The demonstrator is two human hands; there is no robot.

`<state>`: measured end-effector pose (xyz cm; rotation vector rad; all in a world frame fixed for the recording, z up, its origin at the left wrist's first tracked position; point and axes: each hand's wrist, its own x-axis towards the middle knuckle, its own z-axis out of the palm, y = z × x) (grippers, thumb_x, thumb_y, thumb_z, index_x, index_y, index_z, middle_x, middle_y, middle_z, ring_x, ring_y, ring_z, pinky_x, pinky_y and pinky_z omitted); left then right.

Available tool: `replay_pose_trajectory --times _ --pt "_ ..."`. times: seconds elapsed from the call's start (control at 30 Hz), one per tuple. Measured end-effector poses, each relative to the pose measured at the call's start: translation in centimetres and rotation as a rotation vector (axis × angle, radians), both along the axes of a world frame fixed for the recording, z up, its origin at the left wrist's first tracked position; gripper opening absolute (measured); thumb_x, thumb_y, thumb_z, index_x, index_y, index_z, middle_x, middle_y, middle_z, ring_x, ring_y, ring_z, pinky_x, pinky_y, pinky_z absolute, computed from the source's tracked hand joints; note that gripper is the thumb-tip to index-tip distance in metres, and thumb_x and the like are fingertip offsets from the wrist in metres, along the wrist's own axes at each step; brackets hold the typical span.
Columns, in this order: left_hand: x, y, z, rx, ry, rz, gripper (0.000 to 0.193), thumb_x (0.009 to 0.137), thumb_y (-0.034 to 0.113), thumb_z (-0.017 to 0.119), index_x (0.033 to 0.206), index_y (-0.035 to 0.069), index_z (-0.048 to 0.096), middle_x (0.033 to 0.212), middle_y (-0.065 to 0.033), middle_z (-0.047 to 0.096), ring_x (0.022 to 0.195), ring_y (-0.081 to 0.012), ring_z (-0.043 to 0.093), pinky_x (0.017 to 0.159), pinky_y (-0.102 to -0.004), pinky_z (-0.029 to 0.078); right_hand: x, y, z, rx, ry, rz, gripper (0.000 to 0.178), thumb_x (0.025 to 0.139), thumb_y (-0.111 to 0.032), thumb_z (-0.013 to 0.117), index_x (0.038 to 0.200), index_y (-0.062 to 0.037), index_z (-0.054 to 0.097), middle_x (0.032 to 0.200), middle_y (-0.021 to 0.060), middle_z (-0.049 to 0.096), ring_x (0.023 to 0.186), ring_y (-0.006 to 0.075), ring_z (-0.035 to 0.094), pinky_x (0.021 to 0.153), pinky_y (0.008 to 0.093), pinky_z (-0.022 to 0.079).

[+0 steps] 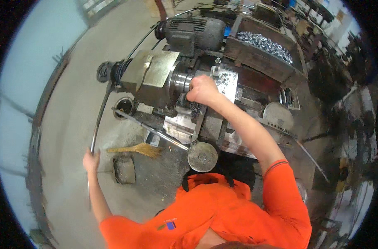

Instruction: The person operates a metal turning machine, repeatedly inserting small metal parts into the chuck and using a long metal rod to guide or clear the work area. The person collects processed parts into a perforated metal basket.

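At the left, my left hand (91,161) is wrapped round a long metal lever (99,123), which runs up to the end of the lathe's headstock (149,72). My right arm reaches across the machine. Its hand (202,89) is closed at the front of the shiny round spindle nose (181,82); whatever its fingers hold there is hidden. Just right of that hand lies a bright metal tool block (228,83) with chips on it and an upright bolt (217,61). Dark metal chips (196,108) gather below the spindle.
A wooden box (259,62) at the back holds many small metal rings. An electric motor (195,32) stands behind the headstock. A second rod (149,129) slants toward a round handwheel (202,157). A straw broom (137,150) and a block-shaped container (124,170) lie on the floor.
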<state>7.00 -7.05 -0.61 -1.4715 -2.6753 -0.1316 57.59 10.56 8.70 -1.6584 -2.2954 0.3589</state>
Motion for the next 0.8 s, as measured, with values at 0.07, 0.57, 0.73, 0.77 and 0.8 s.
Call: replay_pose_trajectory --times 0.07,0.57,0.73,0.77,0.8 --pt "2.6 0.3 2.5 0.006 0.025 0.093 0.040 0.075 0.039 0.062 0.097 0.005 0.061 0.088 -0.0196 0.063 0.086 -0.0377 0.060 0.073 -0.0457 0.048 -0.6 -0.3 -0.3 0.076 -0.165 0.020 0.029 0.052 -0.023 0.061 0.072 -0.0023 0.067 0.079 0.0183 0.065 0.079 0.0332 0.062 0.071 0.0389 0.051" --pt "2.4 0.1 -0.1 0.097 -0.025 0.145 0.035 0.072 0.036 0.062 0.086 0.005 0.065 0.083 -0.0184 0.064 0.080 -0.0363 0.063 0.071 -0.0449 0.048 -0.2 0.1 -0.1 -0.012 -0.173 0.020 0.031 0.058 -0.023 0.063 0.083 -0.0069 0.069 0.086 0.0134 0.067 0.083 0.0287 0.065 0.075 0.0339 0.052" --pt "12.7 -3.2 1.6 0.118 -0.032 0.110 0.036 0.070 0.035 0.063 0.089 0.005 0.063 0.081 -0.0183 0.063 0.079 -0.0380 0.061 0.071 -0.0459 0.046 -0.5 0.3 -0.7 -0.004 -0.181 0.028 0.030 0.060 -0.025 0.064 0.083 -0.0070 0.069 0.085 0.0127 0.067 0.084 0.0282 0.064 0.075 0.0350 0.051" --pt "12.8 -3.4 1.9 0.109 -0.048 0.097 0.037 0.071 0.036 0.062 0.090 0.005 0.062 0.082 -0.0185 0.063 0.079 -0.0384 0.061 0.070 -0.0461 0.046 -0.5 0.2 -0.4 -0.009 -0.200 0.021 0.030 0.061 -0.026 0.064 0.083 -0.0069 0.069 0.086 0.0125 0.067 0.085 0.0283 0.064 0.076 0.0356 0.050" --pt "12.9 -3.5 1.9 0.099 -0.063 0.080 0.038 0.072 0.037 0.062 0.091 0.004 0.061 0.083 -0.0186 0.064 0.079 -0.0388 0.061 0.069 -0.0463 0.046 -0.3 -0.2 -0.1 -0.011 -0.234 0.003 0.030 0.061 -0.026 0.064 0.083 -0.0068 0.069 0.086 0.0124 0.067 0.087 0.0286 0.063 0.078 0.0364 0.048"
